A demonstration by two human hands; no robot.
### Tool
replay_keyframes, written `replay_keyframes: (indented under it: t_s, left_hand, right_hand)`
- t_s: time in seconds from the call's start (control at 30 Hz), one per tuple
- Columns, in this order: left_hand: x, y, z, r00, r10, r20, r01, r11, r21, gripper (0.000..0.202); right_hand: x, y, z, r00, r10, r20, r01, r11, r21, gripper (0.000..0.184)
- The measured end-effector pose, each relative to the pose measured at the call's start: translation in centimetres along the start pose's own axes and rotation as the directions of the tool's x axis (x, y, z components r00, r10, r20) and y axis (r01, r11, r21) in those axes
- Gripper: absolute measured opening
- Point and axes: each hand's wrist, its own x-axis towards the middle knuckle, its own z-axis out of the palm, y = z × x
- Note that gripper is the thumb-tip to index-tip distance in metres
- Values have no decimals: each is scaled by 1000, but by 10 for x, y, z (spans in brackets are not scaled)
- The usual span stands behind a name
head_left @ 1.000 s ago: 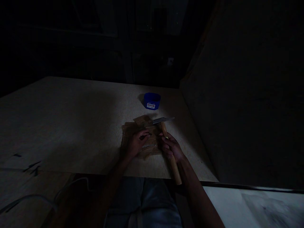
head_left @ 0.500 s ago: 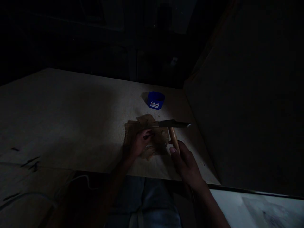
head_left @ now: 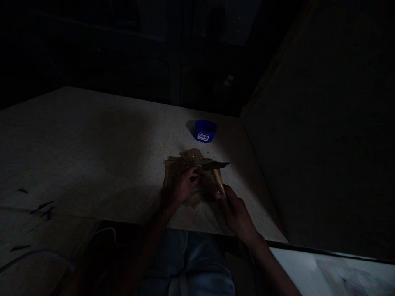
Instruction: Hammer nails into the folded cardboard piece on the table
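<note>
In the dim head view, my right hand (head_left: 236,207) is wrapped round the wooden handle of a hammer (head_left: 218,180). The dark metal head of the hammer hovers over or rests on a brown, ragged-edged piece like cardboard (head_left: 173,166); I cannot tell which. On that piece lies my left hand (head_left: 184,185), its thumb and fingers curled together beneath the hammer head. What the left fingers pinch, if anything, is too dark and small to name. Behind the piece stands a blue plastic tub (head_left: 205,131) with a white label.
The pale tabletop (head_left: 108,156) carries several dark slivers (head_left: 43,207) at the left. A thin cable (head_left: 101,231) runs by the near edge. A tall dark panel (head_left: 324,144) borders the right side.
My right hand has brought the hammer head down and to the left, nearer my left hand. The left hand keeps its place on the brown piece. The view has shifted slightly.
</note>
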Motion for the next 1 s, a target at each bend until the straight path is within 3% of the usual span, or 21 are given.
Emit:
replay_keyframes:
  t_s: [0.2,0.37,0.5,0.73,1.0]
  left_hand:
    - [-1,4,-1,1000,-18,-23,18,1000,-2,35]
    - [-2,6,-1,1000,9,2,-9,1000,-25,35]
    - [-1,8,-2,1000,25,-2,-25,999,-31,34]
    - [5,-1,0,999,33,9,-34,999,10,35]
    - [4,2,-1,1000,14,-13,-13,998,55,28]
  right_hand:
    - [6,6,3,998,56,24,-56,998,-6,35]
    - [-7,-3,-6,993,13,-114,3,990,143,35]
    - [-15,8,-5,981,118,-156,-70,957,282,38]
    - [-24,38,-1,945,305,-122,-250,909,332,57]
    - [-35,42,-5,941,249,-228,-149,913,379,51]
